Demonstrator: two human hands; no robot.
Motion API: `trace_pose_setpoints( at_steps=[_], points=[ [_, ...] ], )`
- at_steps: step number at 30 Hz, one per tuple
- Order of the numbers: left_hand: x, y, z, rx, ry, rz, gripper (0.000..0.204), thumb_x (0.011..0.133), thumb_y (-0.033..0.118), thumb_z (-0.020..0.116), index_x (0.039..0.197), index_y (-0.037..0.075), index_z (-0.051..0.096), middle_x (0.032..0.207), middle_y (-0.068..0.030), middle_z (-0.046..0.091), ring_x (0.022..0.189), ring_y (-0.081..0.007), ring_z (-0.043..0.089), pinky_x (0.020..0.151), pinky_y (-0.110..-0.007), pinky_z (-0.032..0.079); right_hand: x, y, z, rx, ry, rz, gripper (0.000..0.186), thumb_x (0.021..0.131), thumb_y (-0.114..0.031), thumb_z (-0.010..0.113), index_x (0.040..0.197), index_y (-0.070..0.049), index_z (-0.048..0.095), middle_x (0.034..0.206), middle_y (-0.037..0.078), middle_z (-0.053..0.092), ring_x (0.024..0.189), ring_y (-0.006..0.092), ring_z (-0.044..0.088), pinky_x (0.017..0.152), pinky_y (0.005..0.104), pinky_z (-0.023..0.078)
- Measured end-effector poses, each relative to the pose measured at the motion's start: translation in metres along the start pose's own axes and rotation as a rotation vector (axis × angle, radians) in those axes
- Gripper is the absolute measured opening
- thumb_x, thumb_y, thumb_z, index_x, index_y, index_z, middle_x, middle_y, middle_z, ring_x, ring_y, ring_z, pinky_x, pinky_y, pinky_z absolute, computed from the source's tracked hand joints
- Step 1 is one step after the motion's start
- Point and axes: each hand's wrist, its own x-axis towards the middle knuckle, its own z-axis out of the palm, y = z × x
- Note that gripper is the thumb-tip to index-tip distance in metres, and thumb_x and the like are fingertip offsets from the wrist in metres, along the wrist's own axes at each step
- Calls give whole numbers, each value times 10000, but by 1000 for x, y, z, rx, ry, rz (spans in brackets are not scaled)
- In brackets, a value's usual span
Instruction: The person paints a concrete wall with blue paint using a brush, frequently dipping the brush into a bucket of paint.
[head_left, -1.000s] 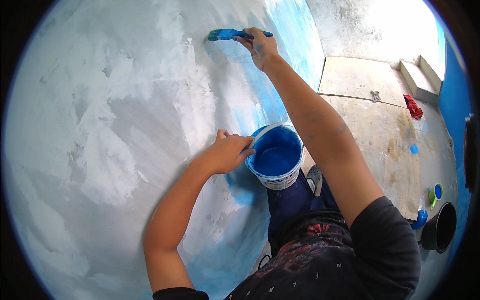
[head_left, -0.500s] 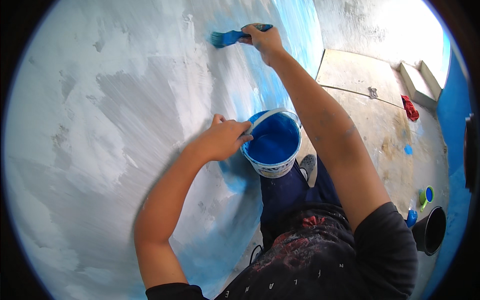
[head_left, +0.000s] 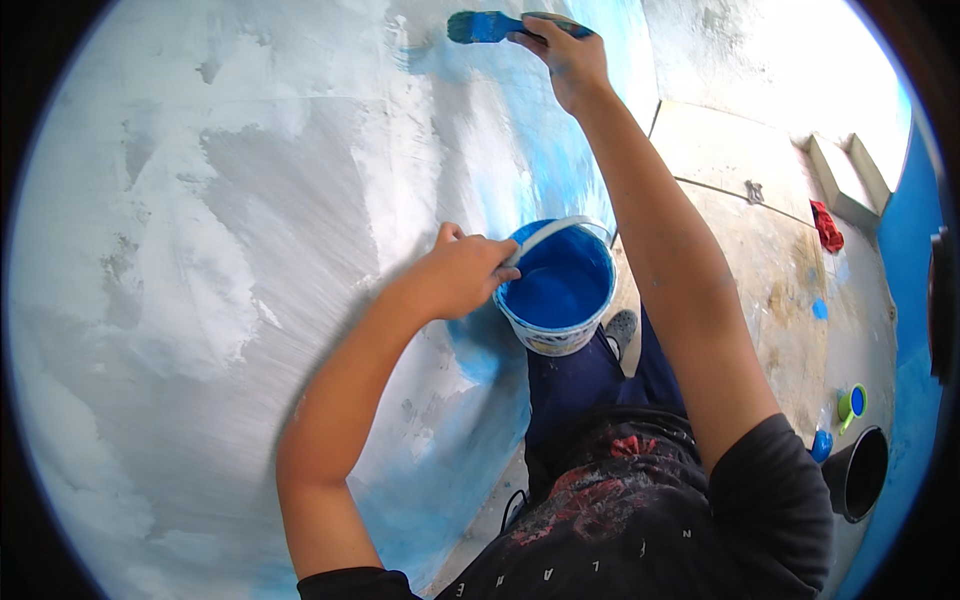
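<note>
My right hand [head_left: 572, 62] is closed round the handle of a blue-stained paintbrush [head_left: 488, 27], up at the top of the view. Its bristles point left, close to the wall [head_left: 300, 190]; whether they touch it I cannot tell. My left hand [head_left: 468, 268] grips a white paint bucket [head_left: 555, 342] by its pale handle and rim, in front of my legs. Blue paint [head_left: 560, 285] fills part of the bucket. White and grey patches cover the wall, with light blue streaks near the brush and below the bucket.
On the floor [head_left: 765, 260] at right lie a red cloth [head_left: 826, 228] and a small grey scrap [head_left: 754, 191]. A green dipper [head_left: 852, 402] with blue inside, a blue-stained container [head_left: 821, 445] and a black bucket [head_left: 857, 474] stand by the blue wall [head_left: 912, 300]. Concrete blocks [head_left: 850, 175] sit farther back.
My right hand has moved the brush up and to the right, leaving some blue on the wall there. My left hand and the bucket have shifted slightly right in the view.
</note>
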Motion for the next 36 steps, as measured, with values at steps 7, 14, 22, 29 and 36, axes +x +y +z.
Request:
trace_pose_setpoints(
  at_steps=[7, 14, 22, 29, 36],
  points=[
    [-7, -8, 12, -46, 37, -12, 299, 1094, 340, 526, 1150, 68, 636, 939, -158, 719, 917, -312, 651, 1105, -486, 326, -35, 18, 2, -101, -169, 210, 305, 957, -97, 766, 1171, 112, 709, 1163, 180, 727, 1062, 262, 735, 1047, 361, 580],
    [4, 1, -3, -38, 2, -8, 303, 1098, 337, 514, 1144, 60, 627, 941, -162, 709, 904, -316, 657, 1118, -491, 321, -1, 41, -52, -518, 4, -34, 201, 936, -174, 803, 1127, -115, 825, 915, 64, 730, 697, 152, 544, 676, 294, 495],
    [-5, -9, 12, -40, 79, 43, 296, 1098, 333, 516, 1130, 53, 606, 912, -161, 689, 895, -310, 644, 1101, -475, 322, -9, 28, -85, -558, -351, 215, 186, 868, -54, 785, 1008, 68, 773, 1029, 189, 754, 979, 294, 750, 1000, 386, 594],
    [-1, -4, 7, -45, 6, 14, 288, 1094, 327, 527, 1150, 54, 600, 916, -169, 691, 885, -320, 639, 1082, -469, 326, 3, 18, -44, 179, -137, 77, 192, 990, -82, 702, 1128, 50, 725, 1232, 194, 698, 1134, 306, 698, 1136, 393, 516],
    [0, -16, 54, -467, 282, 101, 210, 1099, 232, 512, 1141, 43, 593, 926, -156, 699, 892, -291, 642, 1057, -442, 355, -21, 28, -67, -696, -397, 307, 235, 917, -123, 741, 1066, 55, 780, 1019, 193, 773, 920, 281, 784, 968, 368, 597]
  ],
)
